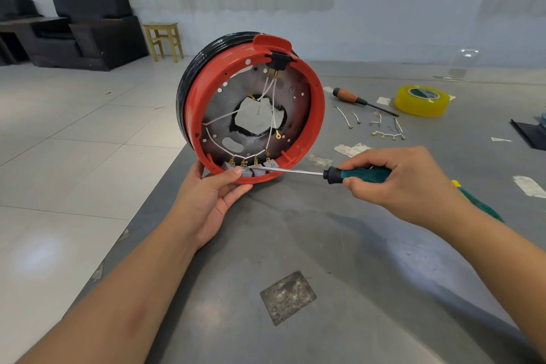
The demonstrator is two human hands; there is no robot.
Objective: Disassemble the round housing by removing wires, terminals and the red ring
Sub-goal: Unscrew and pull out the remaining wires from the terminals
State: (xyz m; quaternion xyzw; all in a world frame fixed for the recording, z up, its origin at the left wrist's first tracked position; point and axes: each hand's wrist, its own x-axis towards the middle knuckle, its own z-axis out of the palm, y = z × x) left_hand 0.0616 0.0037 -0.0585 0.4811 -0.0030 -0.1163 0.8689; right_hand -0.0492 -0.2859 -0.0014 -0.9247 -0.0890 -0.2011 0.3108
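The round housing [295, 103] stands on edge at the table's left edge, its open side facing me. A red ring [317, 106] frames a dark metal plate with a ragged centre hole. White wires [273, 91] with brass terminals cross the plate down to several grey terminal blocks [260, 170] at the bottom. My left hand [211, 195] grips the lower rim, thumb on the blocks. My right hand [399, 180] holds a green-handled screwdriver [359, 175], its tip touching the blocks.
The grey table [325, 245] also carries removed wires with terminals [384, 128], an orange-handled screwdriver [354, 99], a yellow tape roll [422, 100] and paper scraps. A dark patch [288, 297] lies near me. Tiled floor, black armchairs and a wooden stool [164, 40] lie to the left.
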